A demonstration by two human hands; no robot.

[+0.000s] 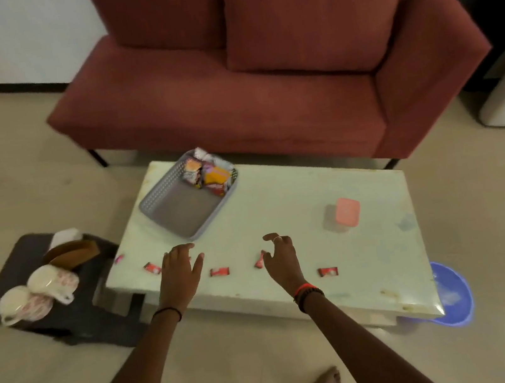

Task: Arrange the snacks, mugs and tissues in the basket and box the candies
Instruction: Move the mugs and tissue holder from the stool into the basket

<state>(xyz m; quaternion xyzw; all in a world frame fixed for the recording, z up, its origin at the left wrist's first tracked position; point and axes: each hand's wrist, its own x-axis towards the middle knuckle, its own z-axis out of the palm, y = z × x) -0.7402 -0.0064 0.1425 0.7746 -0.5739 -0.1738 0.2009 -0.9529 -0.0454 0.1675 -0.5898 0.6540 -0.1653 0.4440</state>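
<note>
1. Pale glossy tabletop [280, 206], hard and slick.
2. Grey perforated plastic basket [178, 213] at far left, snack packets [210, 174] crinkly at one end.
3. Pink-lidded box [345, 213] at right, lidded.
4. Left hand [179, 269], right hand [279, 255]: spread, empty, above scattered red candies [219, 271]; light, slippery, best pinched mid-wrapper.

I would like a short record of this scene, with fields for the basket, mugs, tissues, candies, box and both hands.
basket: on table, snacks at far end, rest bare
mugs: two, on dark side table
tissues: in holder, behind mugs
candies: scattered on table's near edge
box: pink lid on, right of basket
left hand: open, empty
right hand: open, beside one candy
</note>
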